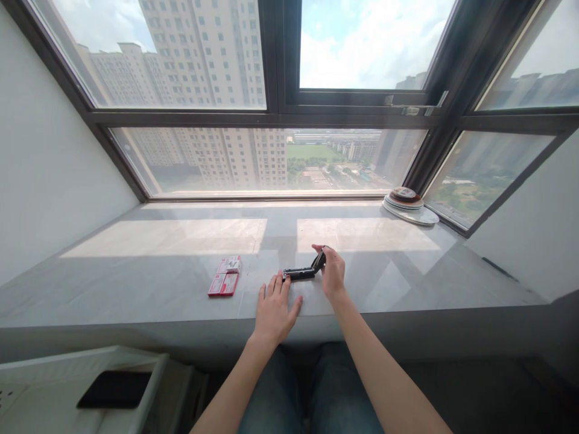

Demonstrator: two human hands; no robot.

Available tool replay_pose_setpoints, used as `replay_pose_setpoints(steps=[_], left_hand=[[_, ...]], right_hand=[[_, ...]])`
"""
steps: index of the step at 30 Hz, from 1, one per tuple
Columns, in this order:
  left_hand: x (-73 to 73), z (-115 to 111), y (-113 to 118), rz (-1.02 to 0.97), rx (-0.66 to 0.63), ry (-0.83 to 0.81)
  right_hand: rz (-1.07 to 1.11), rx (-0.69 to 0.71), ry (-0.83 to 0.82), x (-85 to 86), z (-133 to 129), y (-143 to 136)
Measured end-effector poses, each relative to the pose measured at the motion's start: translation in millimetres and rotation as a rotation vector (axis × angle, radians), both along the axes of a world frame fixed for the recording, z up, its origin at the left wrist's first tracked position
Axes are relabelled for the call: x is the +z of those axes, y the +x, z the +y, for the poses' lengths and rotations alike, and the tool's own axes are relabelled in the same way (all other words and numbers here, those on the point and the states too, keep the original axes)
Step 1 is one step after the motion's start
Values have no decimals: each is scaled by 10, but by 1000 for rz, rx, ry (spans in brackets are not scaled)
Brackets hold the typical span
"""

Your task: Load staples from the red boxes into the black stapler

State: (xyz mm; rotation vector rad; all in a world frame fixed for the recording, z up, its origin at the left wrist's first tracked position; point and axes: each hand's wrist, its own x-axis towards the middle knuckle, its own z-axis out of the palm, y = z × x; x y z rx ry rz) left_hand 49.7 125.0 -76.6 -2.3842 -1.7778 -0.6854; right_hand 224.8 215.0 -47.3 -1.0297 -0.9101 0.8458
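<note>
A black stapler (299,274) lies on the marble window sill, its upper arm swung up at the right end. My right hand (333,271) has its fingers closed round that raised arm. My left hand (275,307) rests on the sill with fingers spread, its fingertips at the stapler's left end. Whether those fingertips press on the stapler or only touch it, I cannot tell. Left of my left hand are several small red-and-white boxes (224,283) set close together, with a smaller white box (233,264) on top at the back right.
Stacked plates (409,208) stand in the far right corner of the sill (136,289) by the window frame. Below the sill's front edge at lower left, a dark phone-like slab (115,389) lies on a white surface (49,392). Walls close in on both sides.
</note>
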Motion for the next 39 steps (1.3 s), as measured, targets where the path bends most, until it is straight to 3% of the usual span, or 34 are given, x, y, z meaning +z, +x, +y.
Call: replay_pose_setpoints(steps=[3, 8, 19, 21, 25, 28, 30, 33, 37, 39], left_hand=[[-15, -8, 14, -23, -7, 19], [-40, -14, 5, -37, -22, 33], [39, -81, -71, -67, -23, 63], [71, -119, -172, -112, 82, 100], [94, -192, -519, -142, 449, 182], [58, -241, -739, -123, 546, 185], [24, -270, -808, -146, 497, 173], [5, -290, -786, -234, 285, 116], [86, -229, -545, -323, -81, -28], [144, -150, -367, -364, -200, -91]], right_hand=[[182, 13, -128, -166, -25, 246], [210, 77, -261, -394, -87, 498], [310, 115, -207, -480, -305, 624], [284, 99, -218, -496, -370, 653], [159, 120, -273, -502, -464, 672], [42, 161, -305, -497, -482, 665], [-60, 188, -322, -496, -482, 656], [-270, 259, -337, -483, -496, 621], [-499, 445, -351, -406, -534, 502], [-531, 556, -380, -360, -533, 436]])
